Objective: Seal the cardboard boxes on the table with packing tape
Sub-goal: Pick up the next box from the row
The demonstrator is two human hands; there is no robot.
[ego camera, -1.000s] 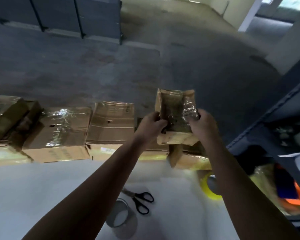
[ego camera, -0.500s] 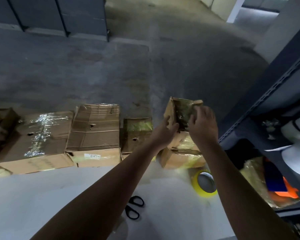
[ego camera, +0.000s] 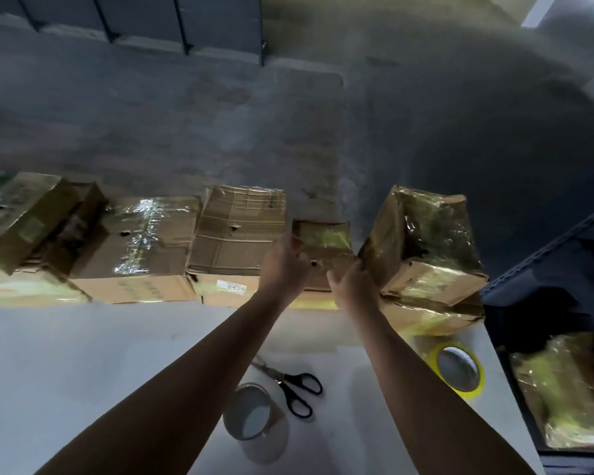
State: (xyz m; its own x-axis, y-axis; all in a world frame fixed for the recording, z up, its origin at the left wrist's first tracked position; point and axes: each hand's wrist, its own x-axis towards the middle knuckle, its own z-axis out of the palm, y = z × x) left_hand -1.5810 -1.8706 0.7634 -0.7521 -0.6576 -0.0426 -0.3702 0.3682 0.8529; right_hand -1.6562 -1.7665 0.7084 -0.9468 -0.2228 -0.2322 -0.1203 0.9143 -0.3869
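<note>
Two hands reach to the far edge of the table (ego camera: 83, 354), where the boxes stand in a row. The small box (ego camera: 323, 241) sits low in that row, between a wider box (ego camera: 237, 231) on its left and a stack of two on its right. The left hand (ego camera: 283, 265) has its fingers curled at the small box's left edge and seems to grip it there. The right hand (ego camera: 352, 286) is at the gap between the small box and the stack. Its fingers are hidden behind the knuckles, so I cannot tell whether it holds the small box, touches the stack or holds nothing.

On the stack, the top box (ego camera: 426, 241) lies tilted and shiny with tape, resting on the lower box (ego camera: 436, 313).

To my eye the step in hand is fetching the next box to seal. The small box already shows a glossy yellowish band on top; how much of it is taped I cannot say.

The next move calls for drawing it out towards the near side without nudging the tilted top box. It then goes down on the bare table by the clear roll (ego camera: 251, 411), the scissors (ego camera: 295, 389) and the yellow roll (ego camera: 458, 370). One hand must then let go to take up a roll.
</note>
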